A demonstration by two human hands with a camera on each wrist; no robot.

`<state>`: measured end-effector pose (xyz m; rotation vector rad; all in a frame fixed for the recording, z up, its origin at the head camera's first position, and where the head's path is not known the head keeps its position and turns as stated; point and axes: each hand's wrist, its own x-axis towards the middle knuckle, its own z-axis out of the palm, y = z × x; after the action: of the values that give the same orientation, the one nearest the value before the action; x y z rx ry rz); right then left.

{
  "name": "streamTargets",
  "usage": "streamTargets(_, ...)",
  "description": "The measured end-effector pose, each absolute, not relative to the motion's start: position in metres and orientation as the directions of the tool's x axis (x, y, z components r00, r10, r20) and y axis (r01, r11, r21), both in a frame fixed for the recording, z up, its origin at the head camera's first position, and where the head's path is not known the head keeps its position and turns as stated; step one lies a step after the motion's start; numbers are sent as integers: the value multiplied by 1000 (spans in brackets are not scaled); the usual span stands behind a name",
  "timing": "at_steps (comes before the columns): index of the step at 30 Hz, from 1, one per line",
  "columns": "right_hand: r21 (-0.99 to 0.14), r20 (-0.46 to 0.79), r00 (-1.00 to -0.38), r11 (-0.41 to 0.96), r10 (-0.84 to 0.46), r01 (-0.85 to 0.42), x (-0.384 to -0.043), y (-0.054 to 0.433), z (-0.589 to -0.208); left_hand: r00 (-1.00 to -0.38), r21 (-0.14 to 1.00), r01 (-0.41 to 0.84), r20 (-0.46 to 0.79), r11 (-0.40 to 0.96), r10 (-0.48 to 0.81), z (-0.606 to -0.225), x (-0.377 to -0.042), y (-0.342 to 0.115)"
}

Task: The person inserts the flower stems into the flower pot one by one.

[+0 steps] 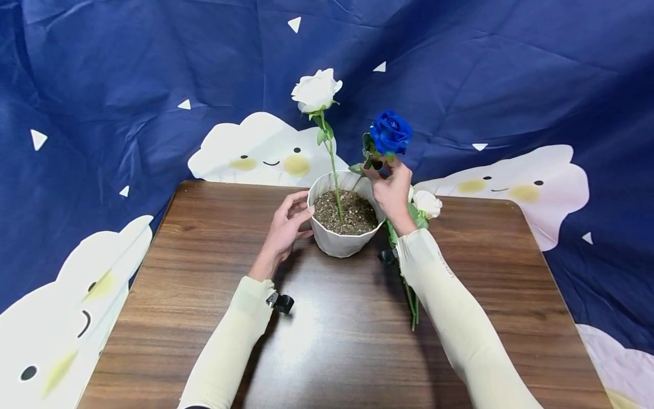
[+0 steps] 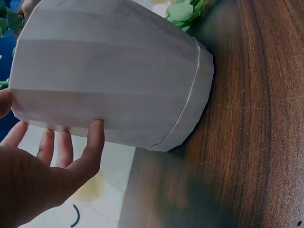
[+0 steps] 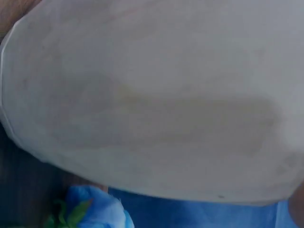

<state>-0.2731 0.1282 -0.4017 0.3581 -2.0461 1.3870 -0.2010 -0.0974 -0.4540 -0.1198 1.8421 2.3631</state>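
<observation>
A pale, faceted flowerpot [image 1: 339,244] full of brown soil [image 1: 352,213] stands on the table. Out of the soil rises a white rose [image 1: 317,91] on a long green stem. My left hand [image 1: 286,227] rests against the pot's left side, thumb at the rim, and its fingers [image 2: 95,135] spread along the outer wall in the left wrist view. Over the pot's right rim, my right hand [image 1: 392,190] pinches a blue rose [image 1: 390,132] by its stem, just under the bloom. That stem slants down toward the soil, and its lower end is hidden.
White roses [image 1: 426,204] lie right of the pot, their green stems [image 1: 413,307] running under my right forearm. Another blue bloom [image 3: 97,206] shows beside the pot in the right wrist view. A dark blue cloth [image 1: 460,85] with clouds hangs behind the wooden table [image 1: 317,363].
</observation>
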Motion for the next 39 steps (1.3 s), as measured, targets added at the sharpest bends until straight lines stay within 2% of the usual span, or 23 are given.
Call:
streamTargets(5, -652, 682, -725, 528, 95, -544, -276, 130, -401, -986, 956, -165, -154, -241, 64, -455, -201, -98)
streamTargets(12, -597, 720, -694, 515, 7, -615, -277, 123, -398, -988, 959, -156, -145, -235, 61, -454, -201, -98)
streamTargets(21, -619, 694, -720, 526, 18, -583, -278, 119, -396, -987, 958, -157, -143, -240, 73, -453, -200, -96)
streamTargets(27, -594, 705, -709, 526, -26, -609, -280, 117, -398, -987, 958, -158, -146, -238, 69, -454, -200, -98)
streamTargets(33, -644, 654, -756, 499, -34, -579, -281, 114, -396, -986, 956, -163, -150, -242, 75, -453, -200, -98)
streamTargets(39, -623, 657, -745, 473, -118, -624, -273, 114, -389, -987, 957, -161, -148, -243, 70, -453, -201, -97)
